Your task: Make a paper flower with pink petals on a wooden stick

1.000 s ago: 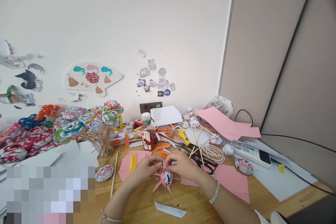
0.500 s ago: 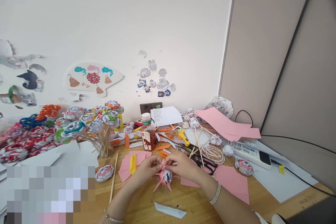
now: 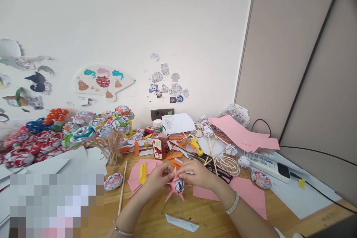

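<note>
A paper flower (image 3: 176,186) of folded pink petals around a white and dark core lies between my hands above the wooden table. My left hand (image 3: 161,176) pinches a pink petal at its upper left. My right hand (image 3: 195,174) has its thumb and fingers closed at the same petal's right side; the exact contact is partly hidden. Pink paper sheets (image 3: 136,173) with a folded yellow strip (image 3: 143,173) on them lie left of my left hand. A folded white paper strip (image 3: 182,223) rests nearer to me.
A drink bottle (image 3: 158,143) stands behind my hands. A yellow glue gun (image 3: 196,146), wooden sticks (image 3: 211,152) and a bead string (image 3: 228,165) clutter the right. Finished paper flowers (image 3: 97,128) crowd the left. A power strip (image 3: 269,166) sits far right.
The view has shifted slightly, so everything appears a little further right. My fingers stay at the pink petal, and its tip now stands up more visibly between them.
</note>
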Demonstrator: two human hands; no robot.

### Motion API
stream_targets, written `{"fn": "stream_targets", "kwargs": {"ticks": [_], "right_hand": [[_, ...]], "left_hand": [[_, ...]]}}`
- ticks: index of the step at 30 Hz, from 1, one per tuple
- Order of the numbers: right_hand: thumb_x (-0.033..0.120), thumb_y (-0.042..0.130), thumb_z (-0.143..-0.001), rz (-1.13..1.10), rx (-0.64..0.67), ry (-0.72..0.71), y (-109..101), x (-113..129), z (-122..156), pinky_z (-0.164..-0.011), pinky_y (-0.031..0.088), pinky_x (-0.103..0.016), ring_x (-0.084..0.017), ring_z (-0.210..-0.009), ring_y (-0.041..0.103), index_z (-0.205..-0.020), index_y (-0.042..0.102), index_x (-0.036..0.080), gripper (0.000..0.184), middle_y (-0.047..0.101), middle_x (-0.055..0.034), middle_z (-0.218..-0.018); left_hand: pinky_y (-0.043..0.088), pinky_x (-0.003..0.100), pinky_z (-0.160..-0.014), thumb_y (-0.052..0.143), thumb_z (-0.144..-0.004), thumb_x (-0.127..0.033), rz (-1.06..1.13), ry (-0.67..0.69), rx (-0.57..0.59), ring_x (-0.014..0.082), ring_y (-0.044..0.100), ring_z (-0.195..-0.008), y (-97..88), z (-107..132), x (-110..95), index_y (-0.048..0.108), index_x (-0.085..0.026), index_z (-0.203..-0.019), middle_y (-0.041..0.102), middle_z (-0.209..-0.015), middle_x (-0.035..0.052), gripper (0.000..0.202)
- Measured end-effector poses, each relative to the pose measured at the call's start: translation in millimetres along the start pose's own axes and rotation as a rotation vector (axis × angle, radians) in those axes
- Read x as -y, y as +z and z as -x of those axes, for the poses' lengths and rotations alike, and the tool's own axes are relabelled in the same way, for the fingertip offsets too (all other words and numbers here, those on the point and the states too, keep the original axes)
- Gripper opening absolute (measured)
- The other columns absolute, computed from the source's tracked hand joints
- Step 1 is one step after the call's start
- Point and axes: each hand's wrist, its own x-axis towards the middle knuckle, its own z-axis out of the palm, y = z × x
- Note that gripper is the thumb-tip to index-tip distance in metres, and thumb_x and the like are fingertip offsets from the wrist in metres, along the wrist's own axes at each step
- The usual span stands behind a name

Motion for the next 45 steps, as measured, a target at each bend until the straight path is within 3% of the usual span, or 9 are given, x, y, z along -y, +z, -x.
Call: {"fn": "stream_targets", "kwargs": {"ticks": [4, 11, 16, 22, 26, 32, 37, 41, 45], "right_hand": [[0.038, 0.045, -0.091, 0.034, 0.016, 0.074, -0.1, 6.9, 0.0, -0.072, 0.042, -0.026, -0.016, -0.076, 0.057, -0.081, 0.071, 0.020, 0.033, 0.065, -0.0032, -0.077], [0.031, 0.042, -0.092, 0.196, 0.041, -0.094, 4.4, 6.9, 1.2, -0.071, 0.039, -0.026, -0.015, -0.073, 0.052, -0.072, 0.069, 0.020, 0.035, 0.060, -0.0029, -0.071], [0.032, 0.044, -0.092, 0.200, 0.019, -0.032, 6.7, 7.9, 2.3, -0.071, 0.040, -0.026, -0.016, -0.079, 0.054, -0.086, 0.069, 0.021, 0.028, 0.061, -0.0031, -0.078], [0.033, 0.036, -0.095, 0.278, 0.029, -0.087, 12.3, 15.8, 1.8, -0.071, 0.038, -0.027, -0.016, -0.076, 0.050, -0.071, 0.065, 0.017, 0.041, 0.057, -0.0041, -0.074], [0.030, 0.039, -0.093, 0.269, 0.016, -0.117, 7.0, 19.8, 2.4, -0.074, 0.039, -0.029, -0.017, -0.080, 0.052, -0.087, 0.066, 0.020, 0.030, 0.061, -0.0054, -0.081], [0.035, 0.048, -0.088, -0.085, -0.512, 0.211, -12.2, 4.4, 0.4, -0.087, 0.042, -0.035, -0.021, -0.098, 0.056, -0.106, 0.060, 0.020, 0.026, 0.063, -0.0085, -0.103], [0.037, 0.065, -0.074, -0.375, -0.323, 0.340, -3.9, -7.0, -3.7, -0.074, 0.049, -0.031, -0.020, -0.080, 0.062, -0.085, 0.064, 0.016, 0.024, 0.067, -0.0052, -0.084], [0.036, 0.068, -0.070, -0.385, -0.352, 0.368, 4.6, -3.7, -5.2, -0.072, 0.049, -0.029, -0.019, -0.078, 0.062, -0.081, 0.065, 0.016, 0.023, 0.067, -0.0035, -0.080], [0.027, 0.068, -0.069, -0.332, -0.349, 0.384, 8.3, 3.8, -5.4, -0.071, 0.048, -0.029, -0.019, -0.079, 0.063, -0.080, 0.067, 0.016, 0.016, 0.068, -0.0035, -0.081]], "left_hand": [[0.039, 0.024, -0.051, 0.063, -0.062, -0.058, 0.006, -0.012, -0.015, 0.0122, 0.051, -0.056, 0.0, -2.0, 2.3, 0.051, -0.017, -0.066, 0.054, -0.060, -0.0033, 0.043], [0.042, 0.024, -0.050, 0.064, -0.060, -0.058, 0.013, 0.007, -0.051, 0.0120, 0.052, -0.054, -2.9, -2.9, 5.2, 0.049, -0.017, -0.064, 0.053, -0.059, -0.0038, 0.043], [0.042, 0.025, -0.051, 0.063, -0.064, -0.053, -0.038, 0.030, -0.052, 0.0135, 0.054, -0.055, 0.4, -2.5, 4.9, 0.051, -0.018, -0.066, 0.055, -0.059, -0.0035, 0.038], [0.041, 0.025, -0.051, 0.062, -0.063, -0.055, -0.050, 0.054, -0.082, 0.0133, 0.052, -0.054, 1.4, -2.5, 3.0, 0.049, -0.018, -0.062, 0.054, -0.056, -0.0034, 0.039], [0.043, 0.025, -0.052, 0.062, -0.061, -0.058, -0.004, 0.043, -0.110, 0.0130, 0.051, -0.054, -0.9, -1.8, 0.6, 0.049, -0.018, -0.062, 0.052, -0.057, -0.0044, 0.041], [0.047, 0.027, -0.061, 0.061, -0.065, -0.057, 0.113, 0.139, -0.208, 0.0147, 0.053, -0.063, -3.7, -0.3, -10.9, 0.051, -0.020, -0.067, 0.052, -0.064, -0.0035, 0.038], [0.047, 0.028, -0.063, 0.062, -0.065, -0.057, 0.129, 0.177, -0.167, 0.0150, 0.054, -0.064, 1.3, -0.2, -11.9, 0.054, -0.019, -0.071, 0.055, -0.067, -0.0013, 0.040], [0.046, 0.026, -0.060, 0.064, -0.066, -0.054, 0.138, 0.174, -0.107, 0.0141, 0.055, -0.063, 5.1, 1.7, -11.6, 0.056, -0.018, -0.074, 0.057, -0.067, -0.0006, 0.038], [0.045, 0.025, -0.057, 0.064, -0.066, -0.050, 0.057, 0.157, -0.147, 0.0149, 0.057, -0.062, 7.4, 1.6, -10.1, 0.059, -0.017, -0.075, 0.061, -0.066, 0.0002, 0.035]]}}
